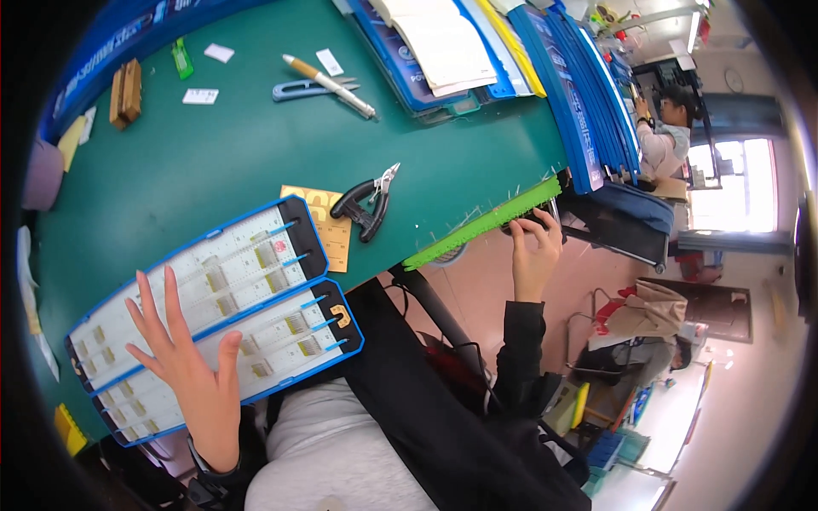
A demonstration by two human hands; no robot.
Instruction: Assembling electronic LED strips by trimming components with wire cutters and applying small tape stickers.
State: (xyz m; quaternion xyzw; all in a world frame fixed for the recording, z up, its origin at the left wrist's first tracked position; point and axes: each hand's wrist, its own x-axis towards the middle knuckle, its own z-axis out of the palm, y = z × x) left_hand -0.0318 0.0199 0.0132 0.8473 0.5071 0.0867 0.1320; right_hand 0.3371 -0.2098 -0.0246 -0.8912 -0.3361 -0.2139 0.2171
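Observation:
A blue-rimmed hinged case (213, 247) lies opened flat at the near left of the table, its two white panels bearing several small yellowish, see-through pieces and thin blue sticks. My left hand (192, 366) is over it with fingers spread and nothing in them; whether it touches the panels is unclear. At the table's right edge, my right hand (537, 254) has its fingertips drawn together around something dark, too hidden to name. Just beside those fingertips runs a long bright green strip (481, 226) with thin clear bits sticking up along it.
Black-handled nippers (368, 207) lie beyond the case, next to a tan card (331, 234). Farther back are a pen (328, 85), a blue cutter (298, 90), a wooden block (125, 94) and an open notebook (443, 43). Blue folders (562, 94) stand at the right; a person (665, 140) sits beyond.

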